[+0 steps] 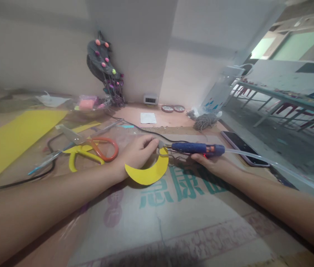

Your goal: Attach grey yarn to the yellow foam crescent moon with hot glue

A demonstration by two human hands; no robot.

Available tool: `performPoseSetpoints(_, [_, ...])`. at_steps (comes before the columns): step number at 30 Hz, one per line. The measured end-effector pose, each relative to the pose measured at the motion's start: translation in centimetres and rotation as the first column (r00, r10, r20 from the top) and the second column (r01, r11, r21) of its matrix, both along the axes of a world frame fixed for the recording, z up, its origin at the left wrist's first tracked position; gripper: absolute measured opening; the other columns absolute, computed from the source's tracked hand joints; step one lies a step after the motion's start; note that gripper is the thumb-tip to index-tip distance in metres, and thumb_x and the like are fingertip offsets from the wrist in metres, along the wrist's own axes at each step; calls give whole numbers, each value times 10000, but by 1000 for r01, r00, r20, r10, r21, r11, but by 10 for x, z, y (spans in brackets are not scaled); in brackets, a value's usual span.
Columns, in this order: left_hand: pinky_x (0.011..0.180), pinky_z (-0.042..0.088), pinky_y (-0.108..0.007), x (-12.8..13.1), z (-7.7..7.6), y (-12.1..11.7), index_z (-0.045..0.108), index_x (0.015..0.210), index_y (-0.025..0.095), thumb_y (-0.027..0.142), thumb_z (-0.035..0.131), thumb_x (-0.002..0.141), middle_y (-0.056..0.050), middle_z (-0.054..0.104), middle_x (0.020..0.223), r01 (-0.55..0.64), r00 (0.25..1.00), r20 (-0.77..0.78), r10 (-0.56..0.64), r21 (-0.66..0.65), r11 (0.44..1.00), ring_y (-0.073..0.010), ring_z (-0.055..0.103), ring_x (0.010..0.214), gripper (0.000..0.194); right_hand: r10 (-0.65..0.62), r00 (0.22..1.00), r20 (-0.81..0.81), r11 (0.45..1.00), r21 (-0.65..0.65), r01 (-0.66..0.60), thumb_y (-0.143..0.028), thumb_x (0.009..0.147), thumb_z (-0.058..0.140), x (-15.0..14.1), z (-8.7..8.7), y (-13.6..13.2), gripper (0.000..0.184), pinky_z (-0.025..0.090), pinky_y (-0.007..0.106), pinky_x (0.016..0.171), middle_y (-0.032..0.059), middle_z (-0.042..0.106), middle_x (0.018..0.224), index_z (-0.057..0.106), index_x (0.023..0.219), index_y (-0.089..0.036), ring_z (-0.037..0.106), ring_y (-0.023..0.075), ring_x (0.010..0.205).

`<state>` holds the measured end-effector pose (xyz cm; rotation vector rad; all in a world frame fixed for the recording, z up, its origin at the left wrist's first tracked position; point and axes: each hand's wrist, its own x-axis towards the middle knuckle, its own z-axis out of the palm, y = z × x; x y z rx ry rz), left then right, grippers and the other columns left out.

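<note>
My left hand (pixel 138 150) is closed, with thumb and fingers pinching a yellow crescent-shaped cutout (pixel 147 175) near its upper tip. A small grey bit, perhaps yarn, shows at the fingertips. A blue hot glue gun (pixel 188 148) lies sideways in my right hand (pixel 208 163), its nozzle pointing left at the crescent's tip. Whether the nozzle touches the cutout I cannot tell. Out of the gun's back end, a long clear glue stick (pixel 279 168) sticks out to the right. A small red light glows beside my right thumb.
Orange-handled scissors (pixel 105 149), yellow-handled scissors (pixel 83 154) and a yellow sheet (pixel 15 142) lie left. Grey yarn (pixel 205 121) and a phone (pixel 243 148) are on the right. A decorated grey crescent (pixel 101 63) leans against the wall. A black cord (pixel 145 130) crosses the table.
</note>
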<state>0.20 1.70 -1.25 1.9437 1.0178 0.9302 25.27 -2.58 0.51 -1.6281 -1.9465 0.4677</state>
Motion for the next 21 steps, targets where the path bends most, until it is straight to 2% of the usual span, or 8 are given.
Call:
performPoseSetpoints(4, [567,368,-236,1,1,1,493,667,176,357,409,920,31,501,623,3,1000,10,-3,3,1000,-114,485,593,322,-2,1000,0,1000,-12,2,-495,776,607,-2,2,-1,310,590,393,750,42,747,816,739,892,-240,709,297,808])
performPoseSetpoints(9, [523,348,-233,1,2,-1,483,659,181,360,425,912,32,484,597,3,999,39,-2,-16,1000,-112,463,562,315,-3,999,-34,1000,-22,3,-464,799,597,-6,5,-1,285,589,356,759,40,757,856,738,916,-246,710,281,838])
performPoseSetpoints(14, [492,327,-232,1,0,-2,491,677,185,399,446,911,40,452,556,46,991,129,-38,-58,997,-105,432,517,320,-61,998,-8,992,-111,60,-522,817,531,-3,2,1,362,573,342,711,57,755,820,725,809,-216,705,266,784])
performPoseSetpoints(17, [532,360,-233,2,-3,0,513,701,181,421,456,912,30,492,599,39,976,216,-22,-77,996,-110,469,560,325,-121,993,8,991,-59,121,-551,817,519,-1,1,4,393,554,337,690,56,735,785,701,753,-209,685,255,775])
performPoseSetpoints(21, [616,397,-236,0,2,0,541,717,167,404,454,921,11,539,682,-3,956,291,25,-76,997,-116,510,645,324,-3,999,-46,998,60,6,-466,888,456,-4,11,6,366,516,296,718,40,691,823,687,800,-196,641,199,777])
